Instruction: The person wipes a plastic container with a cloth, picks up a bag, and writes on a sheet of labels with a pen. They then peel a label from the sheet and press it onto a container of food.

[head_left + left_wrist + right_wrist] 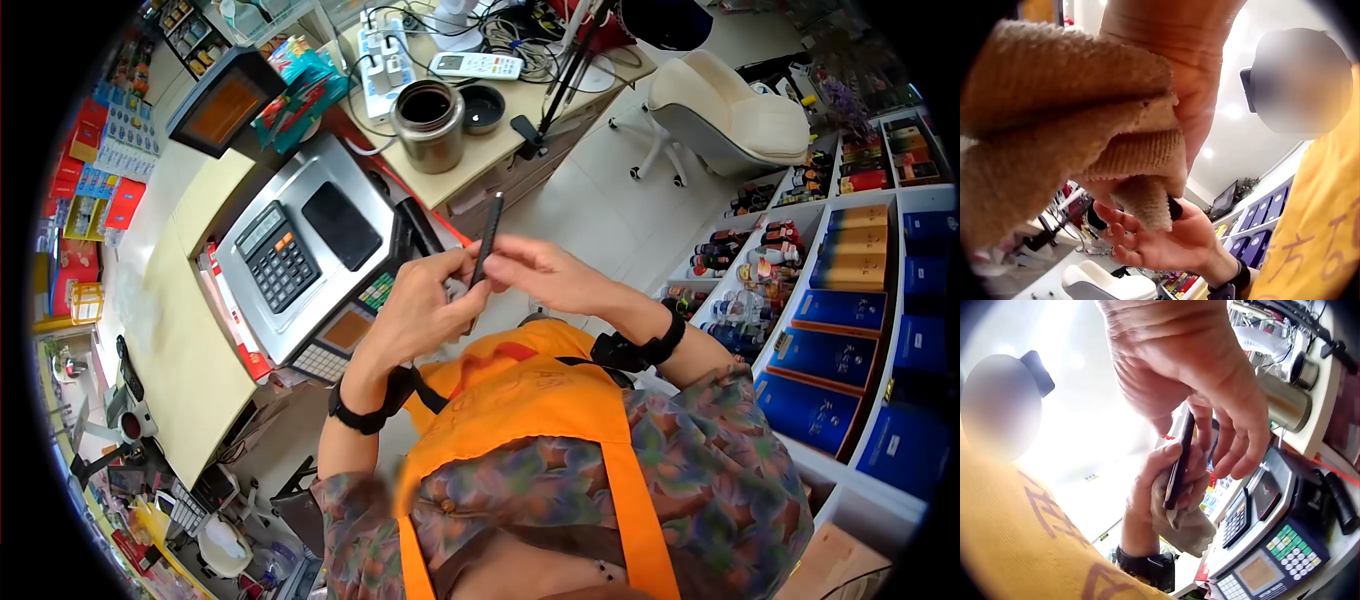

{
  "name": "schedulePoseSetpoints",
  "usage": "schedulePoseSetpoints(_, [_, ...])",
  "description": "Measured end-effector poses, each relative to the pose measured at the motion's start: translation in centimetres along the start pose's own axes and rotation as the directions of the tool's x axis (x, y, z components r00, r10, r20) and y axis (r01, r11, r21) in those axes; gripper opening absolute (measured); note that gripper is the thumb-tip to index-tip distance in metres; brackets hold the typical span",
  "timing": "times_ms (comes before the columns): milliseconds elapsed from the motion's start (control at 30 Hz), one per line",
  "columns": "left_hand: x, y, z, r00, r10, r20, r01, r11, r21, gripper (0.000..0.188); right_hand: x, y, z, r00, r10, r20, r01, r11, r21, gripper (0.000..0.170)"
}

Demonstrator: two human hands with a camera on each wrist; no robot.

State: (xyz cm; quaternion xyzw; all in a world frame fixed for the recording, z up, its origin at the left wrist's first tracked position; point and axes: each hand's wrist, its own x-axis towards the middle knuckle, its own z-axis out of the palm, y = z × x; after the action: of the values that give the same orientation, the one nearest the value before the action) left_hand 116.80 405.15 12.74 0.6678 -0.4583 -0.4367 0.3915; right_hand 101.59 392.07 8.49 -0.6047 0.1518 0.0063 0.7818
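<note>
Ideally, we steady the slim black stick [489,235], our left hand [418,305] gripping it with ribbed beige cloth [1072,81], our right hand [553,277] relaxed alongside.

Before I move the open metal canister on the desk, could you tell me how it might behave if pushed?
The canister looks like smooth, shiny metal, so it should be stiff and perhaps slippery. It stands upright, taller than wide, so a high push might tip it and its round body could roll. Its mouth is open, so any contents could spill.
</note>
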Motion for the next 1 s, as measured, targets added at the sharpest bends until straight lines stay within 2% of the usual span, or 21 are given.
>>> schedulePoseSetpoints(33, [2.3, 0.3, 1.6, 1.0, 0.007, -0.001, -0.007, 0.999, 0.04, 0.024, -1.0, -0.1, -2.4, 0.999, -0.014, -0.031, 0.015, 1.0, 0.018, 0.036])
schedulePoseSetpoints(100, [6.7, 2.3, 5.0, 0.992, -0.106, 0.07, 0.111, 0.992, -0.06, 0.026, -2.7, -1.0, -7.3, 0.996, -0.038, -0.085, 0.042, 0.998, 0.047, 0.035])
schedulePoseSetpoints(133, [8.9, 3.6, 6.3, 0.981, -0.152, 0.12, 0.149, 0.988, 0.028, 0.028, -3.5, -1.2, -9.7, 0.991, -0.044, -0.128, 0.047, 0.999, 0.02, 0.032])
schedulePoseSetpoints(233, [16.8, 1.4, 11.4, 0.995, 0.091, 0.031, -0.094, 0.988, 0.12, 0.032, -4.2, 0.6, -17.4, 0.952, 0.034, -0.305, 0.02, 0.985, 0.172, 0.029])
schedulePoseSetpoints(267, [19.2, 1.1, 12.4, 1.0, -0.001, 0.014, 0.0, 0.997, 0.074, 0.031, -3.9, 1.2, -19.8, 0.914, 0.038, -0.404, 0.086, 0.954, 0.286, 0.022])
schedulePoseSetpoints(333, [23.2, 0.1, 14.1, 0.982, -0.187, -0.008, 0.187, 0.982, -0.031, 0.032, -3.0, 2.9, -25.4, 0.875, 0.134, -0.466, 0.099, 0.891, 0.442, 0.017])
schedulePoseSetpoints(367, [25.4, -2.6, 15.2, 0.977, -0.202, -0.074, 0.196, 0.977, -0.09, 0.033, -2.2, 4.1, -28.3, 0.852, 0.186, -0.49, 0.11, 0.85, 0.515, 0.014])
schedulePoseSetpoints(433, [29.2, -8.1, 17.1, 0.951, -0.236, -0.198, 0.196, 0.96, -0.201, 0.036, 0.9, 8.3, -34.4, 0.745, 0.288, -0.601, -0.016, 0.909, 0.416, 0.018])
schedulePoseSetpoints(467, [29.6, -7.1, 16.7, 0.935, -0.271, -0.229, 0.262, 0.963, -0.069, 0.044, 2.4, 8.9, -35.7, 0.711, 0.277, -0.647, -0.08, 0.945, 0.317, 0.023])
schedulePoseSetpoints(533, [31.7, -10.1, 18.1, 0.926, -0.218, -0.307, 0.206, 0.976, -0.071, 0.051, 5.7, 9.2, -37.4, 0.639, 0.222, -0.736, -0.213, 0.971, 0.108, 0.034])
schedulePoseSetpoints(567, [33.0, -11.7, 18.4, 0.92, -0.186, -0.345, 0.174, 0.983, -0.066, 0.055, 7.5, 9.2, -38.1, 0.645, 0.108, -0.756, -0.191, 0.981, -0.022, 0.034])
schedulePoseSetpoints(600, [33.9, -12.3, 18.5, 0.922, -0.226, -0.315, 0.223, 0.974, -0.046, 0.061, 9.2, 9.3, -38.6, 0.646, -0.002, -0.763, -0.171, 0.974, -0.147, 0.034])
schedulePoseSetpoints(700, [36.5, -13.7, 18.8, 0.899, -0.231, -0.372, 0.261, 0.965, 0.032, 0.063, 14.1, 12.2, -41.6, 0.645, 0.013, -0.764, -0.191, 0.971, -0.144, 0.038])
schedulePoseSetpoints(733, [37.3, -13.1, 18.0, 0.906, -0.315, -0.283, 0.329, 0.944, 0.0, 0.064, 15.2, 12.4, -41.4, 0.64, 0.079, -0.764, -0.289, 0.946, -0.144, 0.032])
schedulePoseSetpoints(767, [37.8, -13.0, 18.0, 0.895, -0.35, -0.277, 0.349, 0.936, -0.054, 0.063, 16.3, 12.5, -41.1, 0.633, 0.144, -0.761, -0.383, 0.912, -0.146, 0.027])
schedulePoseSetpoints(833, [38.7, -13.6, 18.0, 0.868, -0.417, -0.269, 0.388, 0.908, -0.155, 0.062, 17.9, 13.3, -41.9, 0.627, 0.195, -0.754, -0.459, 0.875, -0.155, 0.025])
schedulePoseSetpoints(867, [39.8, -17.0, 18.8, 0.867, -0.411, -0.282, 0.399, 0.911, -0.1, 0.061, 18.5, 13.4, -42.2, 0.628, 0.22, -0.746, -0.469, 0.872, -0.138, 0.024])
schedulePoseSetpoints(900, [40.2, -17.8, 19.3, 0.856, -0.395, -0.333, 0.394, 0.916, -0.073, 0.061, 19.1, 13.7, -42.6, 0.634, 0.245, -0.733, -0.46, 0.882, -0.103, 0.023])
schedulePoseSetpoints(967, [39.9, -15.6, 19.6, 0.803, -0.415, -0.428, 0.433, 0.899, -0.06, 0.061, 19.8, 14.5, -43.9, 0.648, 0.302, -0.699, -0.396, 0.918, 0.03, 0.021])
schedulePoseSetpoints(1000, [39.7, -14.2, 19.4, 0.791, -0.462, -0.401, 0.479, 0.875, -0.063, 0.062, 19.9, 14.9, -44.5, 0.661, 0.341, -0.669, -0.328, 0.932, 0.151, 0.02])
